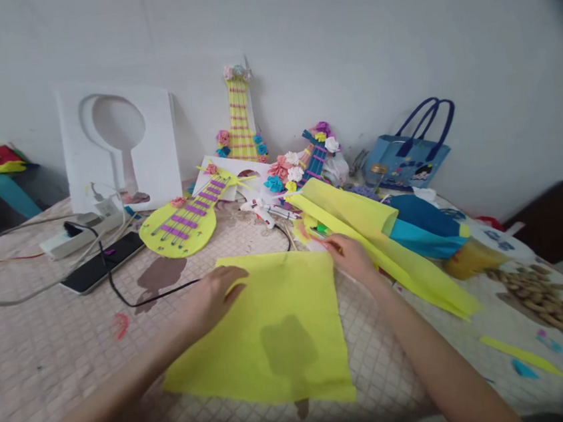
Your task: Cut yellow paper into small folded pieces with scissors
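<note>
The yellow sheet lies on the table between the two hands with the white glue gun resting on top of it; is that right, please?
Not quite: in the head view, the white glue gun lies beyond the far edge of the yellow sheet, not on it. The sheet does lie on the table between the left hand and right hand.

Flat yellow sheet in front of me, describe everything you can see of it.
The yellow sheet looks like thin, matte paper, roughly four-sided, wider at its near edge. It lies flat on the diamond-patterned cover, with a dark shadow across it. The left hand overlaps its far-left part; the right hand is by its far-right corner, contact unclear.
</note>
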Available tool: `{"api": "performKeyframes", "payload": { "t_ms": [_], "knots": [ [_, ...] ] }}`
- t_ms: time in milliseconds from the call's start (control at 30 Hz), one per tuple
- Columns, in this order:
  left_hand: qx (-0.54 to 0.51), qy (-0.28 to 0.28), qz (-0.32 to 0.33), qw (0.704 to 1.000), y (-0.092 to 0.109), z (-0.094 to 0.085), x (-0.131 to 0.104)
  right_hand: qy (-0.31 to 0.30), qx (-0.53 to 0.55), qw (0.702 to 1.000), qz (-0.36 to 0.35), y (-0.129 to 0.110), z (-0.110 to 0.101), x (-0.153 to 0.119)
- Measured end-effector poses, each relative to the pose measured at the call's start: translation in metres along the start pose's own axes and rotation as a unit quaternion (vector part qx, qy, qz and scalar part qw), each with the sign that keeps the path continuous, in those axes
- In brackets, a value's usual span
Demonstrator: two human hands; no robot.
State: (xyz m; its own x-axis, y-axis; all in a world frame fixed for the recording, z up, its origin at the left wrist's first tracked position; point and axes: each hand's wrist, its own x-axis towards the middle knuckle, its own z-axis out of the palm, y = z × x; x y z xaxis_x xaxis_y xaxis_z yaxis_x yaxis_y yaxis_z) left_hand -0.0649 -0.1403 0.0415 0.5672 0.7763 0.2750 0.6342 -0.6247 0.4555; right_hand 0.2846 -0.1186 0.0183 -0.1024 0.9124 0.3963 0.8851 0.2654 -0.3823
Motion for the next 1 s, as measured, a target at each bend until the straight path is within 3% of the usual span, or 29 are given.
{"api": "performKeyframes", "payload": {
  "t_ms": [67, 200, 300, 400, 500, 600, 667, 733, 800, 833, 900, 1000],
  "knots": [
    [0.038, 0.004, -0.026, 0.999, -0.014, -0.004, 0.014, 0.017, -0.012, 0.999, 0.032, 0.015, -0.013, -0.003],
    [0.056, -0.061, -0.059, 0.995, -0.029, -0.009, 0.031, 0.0, -0.029, 0.997, 0.067, 0.036, -0.032, -0.012],
    [0.032, -0.092, -0.069, 0.993, -0.04, -0.008, 0.041, -0.022, -0.03, 0.997, 0.07, 0.04, -0.034, -0.015],
    [0.004, -0.088, -0.069, 0.994, -0.047, -0.007, 0.053, -0.019, -0.03, 0.997, 0.071, 0.039, -0.032, -0.015],
    [-0.027, -0.065, -0.068, 0.995, -0.047, -0.007, 0.06, 0.0, -0.024, 0.998, 0.064, 0.033, -0.03, -0.014],
    [-0.042, 0.0, -0.05, 0.998, -0.039, -0.005, 0.058, 0.006, -0.004, 0.999, 0.034, 0.017, -0.028, -0.015],
    [-0.069, 0.039, -0.031, 0.996, -0.031, -0.001, 0.053, -0.012, 0.022, 1.0, -0.005, 0.001, -0.024, -0.017],
    [-0.158, 0.042, -0.042, 0.986, -0.023, 0.004, 0.048, -0.048, 0.065, 0.995, -0.058, -0.018, -0.018, -0.02],
    [-0.319, 0.013, -0.082, 0.944, -0.015, 0.009, 0.045, -0.079, 0.102, 0.988, -0.088, -0.036, -0.01, -0.023],
    [-0.414, -0.007, -0.101, 0.905, -0.011, 0.011, 0.044, -0.091, 0.12, 0.984, -0.094, -0.044, -0.006, -0.025],
    [-0.579, -0.053, -0.131, 0.803, -0.004, 0.015, 0.043, -0.106, 0.156, 0.978, -0.094, -0.059, 0.002, -0.029],
    [-0.73, -0.131, -0.181, 0.646, 0.004, 0.018, 0.043, -0.115, 0.214, 0.966, -0.083, -0.077, 0.01, -0.033]
  ]
}}
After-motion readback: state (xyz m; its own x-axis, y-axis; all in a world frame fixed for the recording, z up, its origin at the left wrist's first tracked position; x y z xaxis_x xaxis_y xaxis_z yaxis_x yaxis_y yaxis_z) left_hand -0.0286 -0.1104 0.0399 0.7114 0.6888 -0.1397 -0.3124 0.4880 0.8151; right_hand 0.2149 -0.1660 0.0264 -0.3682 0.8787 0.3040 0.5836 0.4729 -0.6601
